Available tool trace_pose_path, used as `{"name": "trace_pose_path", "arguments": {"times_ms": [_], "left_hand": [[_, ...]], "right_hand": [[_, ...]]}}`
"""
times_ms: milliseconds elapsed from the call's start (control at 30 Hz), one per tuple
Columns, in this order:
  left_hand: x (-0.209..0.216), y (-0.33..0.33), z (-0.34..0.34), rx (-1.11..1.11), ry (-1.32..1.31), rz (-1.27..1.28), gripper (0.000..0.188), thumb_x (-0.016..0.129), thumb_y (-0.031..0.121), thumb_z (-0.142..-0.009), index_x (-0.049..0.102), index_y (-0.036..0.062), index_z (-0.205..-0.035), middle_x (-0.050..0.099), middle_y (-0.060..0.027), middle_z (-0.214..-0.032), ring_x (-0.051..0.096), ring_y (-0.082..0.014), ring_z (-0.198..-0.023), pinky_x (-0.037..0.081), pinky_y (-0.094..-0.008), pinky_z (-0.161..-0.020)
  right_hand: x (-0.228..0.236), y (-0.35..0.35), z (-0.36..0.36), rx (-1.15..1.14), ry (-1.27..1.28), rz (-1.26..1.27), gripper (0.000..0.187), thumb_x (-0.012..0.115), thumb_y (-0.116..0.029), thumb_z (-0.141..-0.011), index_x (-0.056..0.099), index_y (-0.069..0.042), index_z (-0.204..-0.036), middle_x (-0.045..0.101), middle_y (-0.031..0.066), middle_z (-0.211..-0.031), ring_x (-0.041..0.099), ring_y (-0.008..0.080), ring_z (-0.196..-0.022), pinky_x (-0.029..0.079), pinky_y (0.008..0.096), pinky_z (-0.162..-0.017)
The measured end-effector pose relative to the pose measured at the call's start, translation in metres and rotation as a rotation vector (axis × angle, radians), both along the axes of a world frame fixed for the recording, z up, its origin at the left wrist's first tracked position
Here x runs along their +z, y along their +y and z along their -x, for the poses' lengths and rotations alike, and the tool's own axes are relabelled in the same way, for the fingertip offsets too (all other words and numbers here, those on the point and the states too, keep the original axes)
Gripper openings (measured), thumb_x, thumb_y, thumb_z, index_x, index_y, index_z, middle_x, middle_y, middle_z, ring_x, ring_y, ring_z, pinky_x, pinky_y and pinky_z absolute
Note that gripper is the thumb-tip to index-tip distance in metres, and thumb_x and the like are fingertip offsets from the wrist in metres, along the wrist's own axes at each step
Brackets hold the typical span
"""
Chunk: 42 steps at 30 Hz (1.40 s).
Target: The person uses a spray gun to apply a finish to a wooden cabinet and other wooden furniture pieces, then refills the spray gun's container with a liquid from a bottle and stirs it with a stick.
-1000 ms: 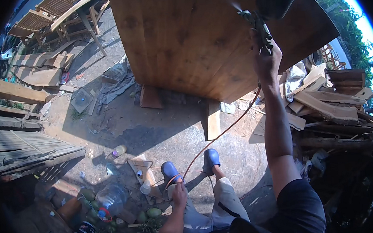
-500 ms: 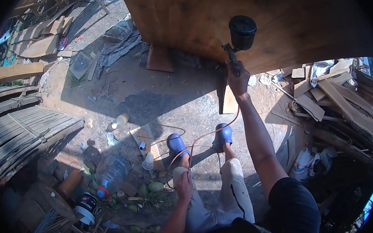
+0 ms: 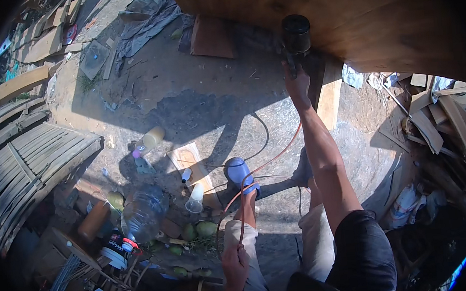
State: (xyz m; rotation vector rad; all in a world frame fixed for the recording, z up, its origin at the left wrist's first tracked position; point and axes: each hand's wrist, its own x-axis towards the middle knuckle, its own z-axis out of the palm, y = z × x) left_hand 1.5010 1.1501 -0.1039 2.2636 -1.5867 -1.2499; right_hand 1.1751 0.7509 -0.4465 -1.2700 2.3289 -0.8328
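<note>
My right hand (image 3: 298, 84) is wrapped round the handle of a spray gun (image 3: 296, 34) with a dark round cup on top. The arm stretches far forward, and the gun is close to the lower part of a large brown wooden panel (image 3: 399, 28). A thin reddish-brown hose (image 3: 270, 162) hangs from the gun and loops back over my blue shoe. Near my left knee, my left hand (image 3: 235, 264) is closed round that hose. Whether a finger presses the trigger cannot be made out.
Left of my feet stand a large clear water bottle (image 3: 145, 210), a plastic cup (image 3: 195, 197) and a jar (image 3: 153, 138). A slatted wooden frame (image 3: 37, 161) lies at the left. Scrap boards (image 3: 461, 122) are piled at the right. A plank (image 3: 330, 97) lies under the panel.
The view has shifted. My right hand with the spray gun is lower along the panel, near its bottom edge. My left hand keeps its hold on the hose.
</note>
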Motion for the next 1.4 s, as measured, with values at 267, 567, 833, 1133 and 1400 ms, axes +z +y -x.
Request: {"name": "trace_pose_path", "arguments": {"times_ms": [267, 567, 833, 1133, 1400], "left_hand": [[0.001, 0.006, -0.009, -0.009, -0.032, -0.024, 0.012, 0.064, 0.012, -0.101, 0.069, 0.0012, -0.104, 0.069, -0.0181, -0.094, 0.067, -0.0408, -0.088, 0.052, -0.0491, -0.080], [-0.001, 0.023, -0.005, 0.035, -0.010, -0.017, 0.013, 0.065, 0.014, -0.103, 0.070, 0.0019, -0.105, 0.071, -0.0172, -0.092, 0.069, -0.0397, -0.086, 0.053, -0.0490, -0.079], [-0.006, 0.022, -0.013, 0.127, 0.050, -0.067, 0.015, 0.060, 0.013, -0.105, 0.069, 0.0010, -0.106, 0.070, -0.0163, -0.090, 0.068, -0.0399, -0.085, 0.051, -0.0493, -0.078], [0.003, 0.015, -0.031, 0.205, -0.066, -0.247, 0.010, 0.065, 0.010, -0.100, 0.069, 0.0018, -0.103, 0.070, -0.0159, -0.090, 0.066, -0.0362, -0.080, 0.051, -0.0474, -0.075], [0.001, -0.002, -0.033, 0.146, -0.094, -0.188, 0.007, 0.068, 0.009, -0.098, 0.069, 0.0024, -0.099, 0.069, -0.0152, -0.090, 0.066, -0.0362, -0.079, 0.051, -0.0459, -0.074]], "right_hand": [[-0.049, -0.011, -0.009, 0.071, -0.060, -0.158, 0.066, 0.062, -0.070, -0.096, 0.074, -0.012, -0.123, 0.074, 0.0301, -0.088, 0.071, 0.0528, -0.093, 0.056, 0.0602, -0.080], [0.057, 0.013, -0.029, 0.063, -0.104, 0.248, 0.026, 0.080, -0.030, -0.096, 0.078, -0.006, -0.105, 0.074, 0.0203, -0.083, 0.075, 0.0385, -0.077, 0.057, 0.0441, -0.068], [0.003, 0.093, 0.013, -0.342, -0.094, 0.095, 0.042, 0.072, -0.040, -0.102, 0.076, 0.002, -0.106, 0.075, 0.0168, -0.082, 0.071, 0.0256, -0.074, 0.054, 0.0414, -0.070], [-0.082, 0.061, 0.007, -0.329, -0.047, 0.193, 0.035, 0.074, -0.034, -0.101, 0.075, 0.000, -0.110, 0.074, 0.0222, -0.079, 0.076, 0.0356, -0.074, 0.054, 0.0431, -0.062], [-0.082, -0.017, -0.075, -0.160, -0.158, 0.221, 0.042, 0.078, -0.039, -0.097, 0.076, -0.004, -0.120, 0.078, 0.0212, -0.095, 0.077, 0.0409, -0.094, 0.058, 0.0466, -0.078]]}}
